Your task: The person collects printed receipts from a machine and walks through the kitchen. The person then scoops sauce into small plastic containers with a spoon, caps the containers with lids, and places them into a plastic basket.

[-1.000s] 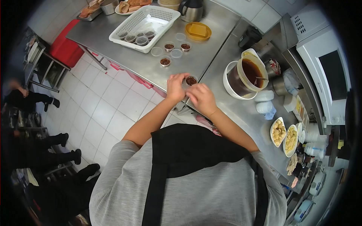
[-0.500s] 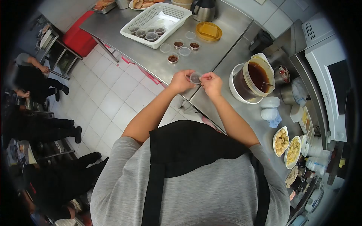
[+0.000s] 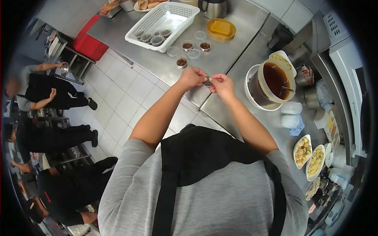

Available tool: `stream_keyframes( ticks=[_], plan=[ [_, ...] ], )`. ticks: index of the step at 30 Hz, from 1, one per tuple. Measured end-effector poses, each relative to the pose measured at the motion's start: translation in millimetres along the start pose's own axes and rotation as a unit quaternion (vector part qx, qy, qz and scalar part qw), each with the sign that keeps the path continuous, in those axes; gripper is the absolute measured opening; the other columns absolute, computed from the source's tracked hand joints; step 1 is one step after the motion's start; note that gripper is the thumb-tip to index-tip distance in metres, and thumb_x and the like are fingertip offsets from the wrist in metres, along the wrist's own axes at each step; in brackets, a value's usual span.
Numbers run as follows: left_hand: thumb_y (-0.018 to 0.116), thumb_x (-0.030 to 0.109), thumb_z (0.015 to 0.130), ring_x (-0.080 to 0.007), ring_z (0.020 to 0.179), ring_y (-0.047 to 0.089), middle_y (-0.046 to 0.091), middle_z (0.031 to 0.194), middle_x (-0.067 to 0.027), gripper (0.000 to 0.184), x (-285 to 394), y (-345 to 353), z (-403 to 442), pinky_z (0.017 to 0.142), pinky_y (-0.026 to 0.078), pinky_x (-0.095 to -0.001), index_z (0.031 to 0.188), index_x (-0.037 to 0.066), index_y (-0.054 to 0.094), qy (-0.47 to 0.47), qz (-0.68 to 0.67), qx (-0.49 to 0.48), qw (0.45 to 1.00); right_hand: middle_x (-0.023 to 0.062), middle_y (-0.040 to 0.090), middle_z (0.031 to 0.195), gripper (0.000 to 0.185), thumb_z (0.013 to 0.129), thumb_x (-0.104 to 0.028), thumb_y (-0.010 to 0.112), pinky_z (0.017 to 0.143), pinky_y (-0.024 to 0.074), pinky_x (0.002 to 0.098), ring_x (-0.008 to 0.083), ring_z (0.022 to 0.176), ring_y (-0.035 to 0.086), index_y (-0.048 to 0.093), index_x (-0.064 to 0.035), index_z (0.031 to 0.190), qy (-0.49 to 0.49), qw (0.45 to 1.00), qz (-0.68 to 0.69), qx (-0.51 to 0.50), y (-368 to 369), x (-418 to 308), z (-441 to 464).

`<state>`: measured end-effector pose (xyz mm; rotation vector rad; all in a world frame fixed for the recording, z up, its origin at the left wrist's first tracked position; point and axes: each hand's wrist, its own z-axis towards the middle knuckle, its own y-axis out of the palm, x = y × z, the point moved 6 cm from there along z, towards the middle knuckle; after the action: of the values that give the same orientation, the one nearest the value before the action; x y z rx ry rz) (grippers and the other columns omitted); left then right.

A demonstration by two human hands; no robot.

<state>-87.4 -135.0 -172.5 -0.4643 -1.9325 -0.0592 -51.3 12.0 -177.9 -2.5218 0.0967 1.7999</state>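
Over the steel table's front edge, a small clear plastic cup (image 3: 207, 82) with dark contents is held between my two hands. My left hand (image 3: 193, 78) grips its left side with closed fingers. From the right, my right hand (image 3: 223, 86) pinches the rim; whether a lid is fully seated there is too small to tell. Just beyond my hands stand several open cups of reddish-brown filling, one of them nearest (image 3: 181, 62). Loose clear lids (image 3: 193, 54) lie among them. Several filled cups (image 3: 156, 40) sit inside a white plastic basket (image 3: 185, 19).
To the right stands a large tub of brown liquid (image 3: 275, 78), with stacked white containers (image 3: 291, 108) and dishes of food (image 3: 302, 151) nearer me. A yellow block sits on an amber plate (image 3: 232, 35) by a steel jug (image 3: 214, 8). Co-workers (image 3: 51, 88) stand at left.
Fingers of both hands have closed further over the cup's rim. The view has shifted slightly, and a co-worker at left now shows holding a metal bowl.
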Motion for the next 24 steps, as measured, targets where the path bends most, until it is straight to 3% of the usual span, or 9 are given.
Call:
stream_keyframes(
  ticks=[5,10,13,15,17,24],
  plan=[
    [0.069,0.006,0.076,-0.0089,0.068,0.058,0.063,0.080,-0.0022,0.017,10.2,-4.2,8.9,0.058,0.049,-0.0215,0.091,0.002,0.064,0.023,0.032,-0.059,0.997,0.0091,0.058,0.082,0.025,0.077,-0.004,0.068,0.047,0.0505,0.0238,0.0154,0.057,0.062,0.056,0.0032,0.098,-0.037,0.997,0.069,-0.010,0.9,3.9,3.2],
    [0.075,0.016,0.066,-0.0143,0.067,0.062,0.065,0.073,-0.0072,0.024,17.3,-3.9,25.5,0.058,0.050,-0.0258,0.083,0.002,0.065,0.033,0.133,-0.139,0.981,0.0098,0.059,0.081,0.024,0.076,-0.002,0.067,0.046,0.0516,0.0260,0.0161,0.057,0.062,0.055,0.0028,0.096,0.027,0.999,0.035,0.025,1.5,2.9,6.5],
    [0.076,0.026,0.062,-0.0243,0.071,0.064,0.066,0.077,-0.0111,0.032,41.6,4.7,38.5,0.063,0.051,-0.0322,0.082,0.003,0.065,0.145,0.391,-0.173,0.892,0.0101,0.059,0.079,0.024,0.074,-0.001,0.068,0.046,0.0523,0.0273,0.0171,0.057,0.062,0.055,0.0020,0.093,0.093,0.995,-0.007,0.021,-3.4,-1.9,8.5],
    [0.079,0.029,0.057,-0.0238,0.075,0.064,0.065,0.079,-0.0122,0.037,51.6,15.2,45.5,0.067,0.051,-0.0346,0.083,0.007,0.065,0.198,0.481,-0.186,0.834,0.0098,0.059,0.077,0.024,0.072,0.000,0.068,0.046,0.0527,0.0279,0.0177,0.057,0.062,0.054,0.0013,0.091,0.119,0.992,-0.036,0.012,-3.0,-4.8,14.6],
    [0.080,0.031,0.055,-0.0286,0.078,0.064,0.066,0.081,-0.0118,0.039,43.4,29.6,58.8,0.070,0.050,-0.0359,0.083,0.008,0.065,0.218,0.549,-0.224,0.775,0.0093,0.058,0.075,0.024,0.071,0.001,0.069,0.046,0.0529,0.0282,0.0178,0.056,0.062,0.053,0.0007,0.089,0.131,0.990,-0.056,0.019,-1.3,-8.1,15.8],
    [0.078,0.023,0.061,-0.0284,0.078,0.063,0.065,0.078,-0.0119,0.031,41.6,26.8,59.8,0.071,0.049,-0.0360,0.081,0.007,0.062,0.218,0.455,-0.264,0.822,0.0077,0.056,0.073,0.019,0.071,0.003,0.067,0.045,0.0509,0.0273,0.0159,0.054,0.059,0.053,0.0008,0.084,0.122,0.987,-0.071,0.073,1.6,-12.5,11.3]
  ],
)
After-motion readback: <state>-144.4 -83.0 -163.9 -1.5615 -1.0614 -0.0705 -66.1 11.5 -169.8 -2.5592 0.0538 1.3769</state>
